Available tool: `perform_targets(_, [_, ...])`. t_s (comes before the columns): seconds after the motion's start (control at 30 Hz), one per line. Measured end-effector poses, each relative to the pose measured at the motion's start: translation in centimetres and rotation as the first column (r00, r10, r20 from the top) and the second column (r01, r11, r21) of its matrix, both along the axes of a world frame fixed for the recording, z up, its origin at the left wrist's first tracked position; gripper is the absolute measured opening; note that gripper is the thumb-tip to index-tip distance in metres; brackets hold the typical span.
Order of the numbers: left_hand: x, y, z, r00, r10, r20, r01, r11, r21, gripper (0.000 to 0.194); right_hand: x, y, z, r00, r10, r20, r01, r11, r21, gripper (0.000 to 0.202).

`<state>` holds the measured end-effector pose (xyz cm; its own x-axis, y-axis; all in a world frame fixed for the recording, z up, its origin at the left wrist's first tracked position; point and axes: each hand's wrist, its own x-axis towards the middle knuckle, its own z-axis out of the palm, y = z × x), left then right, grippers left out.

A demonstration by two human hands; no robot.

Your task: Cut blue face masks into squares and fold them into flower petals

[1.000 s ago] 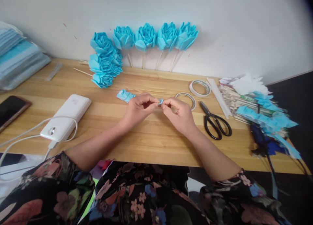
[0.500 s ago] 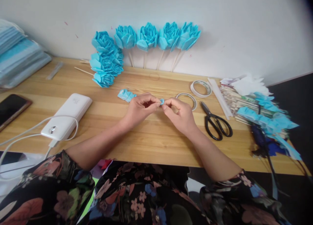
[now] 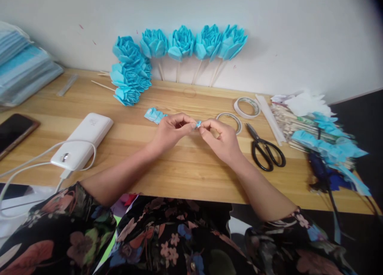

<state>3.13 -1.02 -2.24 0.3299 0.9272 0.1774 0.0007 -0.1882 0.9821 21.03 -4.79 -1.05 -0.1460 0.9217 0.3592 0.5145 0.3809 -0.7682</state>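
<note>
A small blue petal piece (image 3: 198, 124) is pinched between the fingertips of both hands, above the middle of the wooden table. My left hand (image 3: 173, 132) grips its left side with thumb and forefinger. From the other side, thumb and forefinger of my right hand (image 3: 222, 138) close on it. The fingers cover most of the piece. Just behind my left hand lies a stack of folded blue petals (image 3: 154, 115). Beyond my right hand are a thin tape roll (image 3: 238, 125) and a wider one (image 3: 247, 107), with black-handled scissors (image 3: 265, 147) to the right.
Blue paper flowers (image 3: 181, 43) on sticks lean on the wall, and more (image 3: 128, 75) lie at left. A white power bank (image 3: 83, 141) with cable, a phone (image 3: 16, 131) and packed masks (image 3: 24, 67) are at left. Glue sticks (image 3: 271, 119) and a glue gun (image 3: 318, 167) lie at right.
The small blue piece has turned slightly between my fingertips, and its shape looks different. Both hands stay in nearly the same place.
</note>
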Motion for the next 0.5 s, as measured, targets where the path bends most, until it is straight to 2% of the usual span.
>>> perform_targets(0.5, [0.00,0.00,0.27,0.999,-0.009,0.037,0.011,0.999,-0.053,0.014,-0.01,-0.04,0.15,1.000,-0.011,0.014,0.011,1.000,-0.003,0.014])
